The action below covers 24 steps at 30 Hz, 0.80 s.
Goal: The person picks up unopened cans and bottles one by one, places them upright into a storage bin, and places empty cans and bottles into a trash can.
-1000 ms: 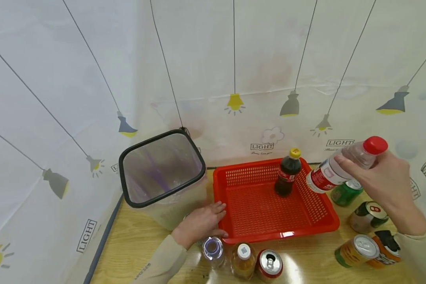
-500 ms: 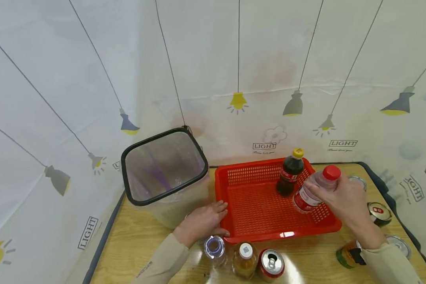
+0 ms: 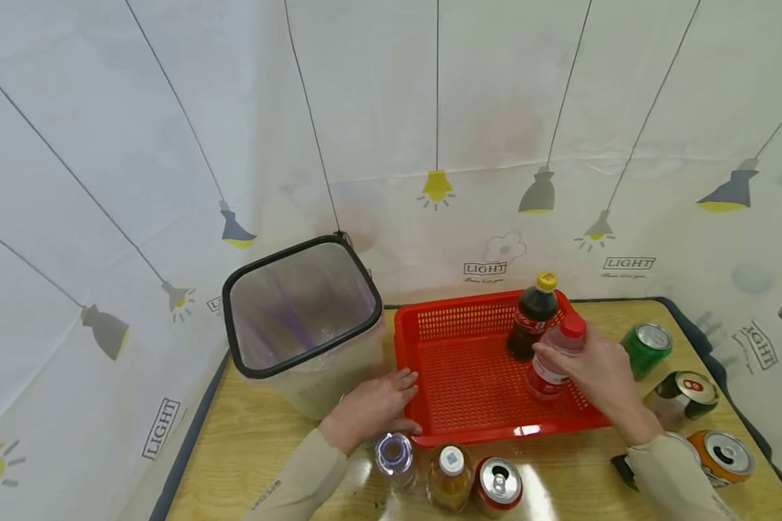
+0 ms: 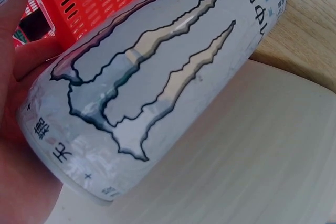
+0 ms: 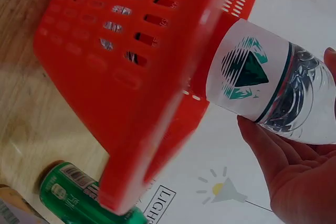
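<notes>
My right hand (image 3: 602,380) holds a clear water bottle (image 3: 549,369) with a red cap and red-and-white label. The bottle is slightly tilted inside the red plastic basket (image 3: 469,436), in front of an upright cola bottle (image 3: 531,318) with a yellow cap. In the right wrist view my fingers and thumb grip the water bottle's (image 5: 254,72) clear upper part; its base is hidden by the basket wall. My left hand (image 3: 370,411) rests on the basket's left rim, fingers extended. A white energy drink can (image 4: 152,72) with claw marks lies close to that hand in the left wrist view.
A bin (image 3: 326,383) with a black rim stands left of the basket. In front are a clear bottle (image 3: 394,459), an amber drink bottle (image 3: 450,477) and a red can (image 3: 498,485). Several cans, including a green can (image 3: 645,351) and an orange can (image 3: 723,456), stand at right.
My right hand has moved left and down, bringing the water bottle from above the basket's right edge into the basket, more upright. My left hand has stayed on the rim.
</notes>
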Motion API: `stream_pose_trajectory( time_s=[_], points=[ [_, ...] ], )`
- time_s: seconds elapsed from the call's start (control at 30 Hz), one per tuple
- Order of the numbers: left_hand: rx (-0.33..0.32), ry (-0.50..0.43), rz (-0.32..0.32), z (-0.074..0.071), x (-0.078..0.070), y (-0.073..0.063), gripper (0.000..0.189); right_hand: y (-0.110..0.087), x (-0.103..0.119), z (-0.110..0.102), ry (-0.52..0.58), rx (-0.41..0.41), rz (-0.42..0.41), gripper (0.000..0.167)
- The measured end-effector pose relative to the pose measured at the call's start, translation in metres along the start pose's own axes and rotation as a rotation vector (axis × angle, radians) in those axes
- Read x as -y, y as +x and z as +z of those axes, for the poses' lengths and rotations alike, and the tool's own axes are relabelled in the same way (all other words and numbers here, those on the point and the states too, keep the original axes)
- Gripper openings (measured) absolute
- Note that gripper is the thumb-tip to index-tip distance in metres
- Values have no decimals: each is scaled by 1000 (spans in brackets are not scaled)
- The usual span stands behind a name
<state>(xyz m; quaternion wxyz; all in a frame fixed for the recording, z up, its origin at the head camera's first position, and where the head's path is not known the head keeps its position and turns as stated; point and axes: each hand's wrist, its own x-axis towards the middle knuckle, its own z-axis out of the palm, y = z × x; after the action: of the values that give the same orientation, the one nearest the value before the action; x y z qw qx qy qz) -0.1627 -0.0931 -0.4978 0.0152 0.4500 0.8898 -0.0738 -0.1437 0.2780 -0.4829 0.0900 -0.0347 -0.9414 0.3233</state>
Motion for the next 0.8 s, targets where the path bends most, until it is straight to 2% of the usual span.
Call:
stream_pose_trajectory(
  time_s=[0.2, 0.5, 0.8],
  points=[
    [-1, -3, 2, 0, 0, 0, 67, 3, -2, 10, 8, 37, 4, 77],
    [-13, -21, 2, 0, 0, -1, 67, 9, -6, 15, -5, 33, 14, 80],
    [5, -74, -11, -1, 0, 1, 67, 10, -7, 17, 10, 31, 26, 82]
  ],
)
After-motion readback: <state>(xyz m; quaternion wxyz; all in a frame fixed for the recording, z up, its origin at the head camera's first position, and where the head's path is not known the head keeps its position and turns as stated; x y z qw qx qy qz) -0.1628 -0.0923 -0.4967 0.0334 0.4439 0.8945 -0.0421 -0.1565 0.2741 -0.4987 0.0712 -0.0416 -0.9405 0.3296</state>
